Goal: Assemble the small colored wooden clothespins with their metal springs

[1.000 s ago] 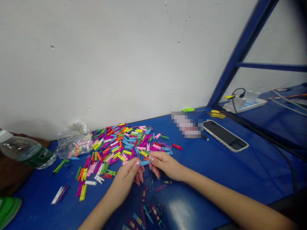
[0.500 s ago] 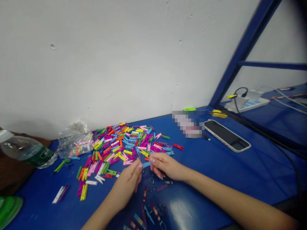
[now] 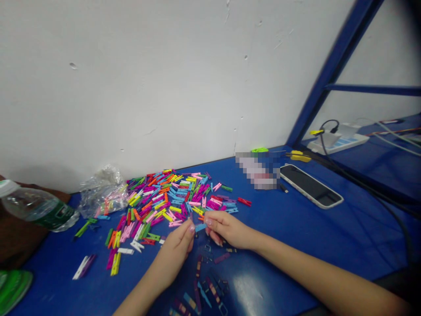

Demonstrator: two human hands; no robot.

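A heap of small painted wooden clothespins [image 3: 167, 202] in many bright colours lies on the blue table [image 3: 283, 245], just beyond my hands. My right hand [image 3: 226, 230] pinches the end of a small blue clothespin piece [image 3: 200, 228]. My left hand [image 3: 176, 252] sits close by, its fingertips next to the other end of that piece. Whether it holds anything small is hidden. Below my hands lie scattered darker clothespin pieces and small metal springs [image 3: 207, 283].
A plastic bag [image 3: 103, 193] and a water bottle [image 3: 39, 210] stand left of the heap. A phone [image 3: 311, 186] and a pixelated object [image 3: 258, 172] lie at the back right. Behind them rises a white wall [image 3: 164, 87]. A blue metal frame [image 3: 332, 74] and a power strip [image 3: 337, 142] stand to the right.
My hands have shifted slightly and stay close together around the blue piece. The right hand still pinches it, and the left hand's fingers now curl further out of sight.
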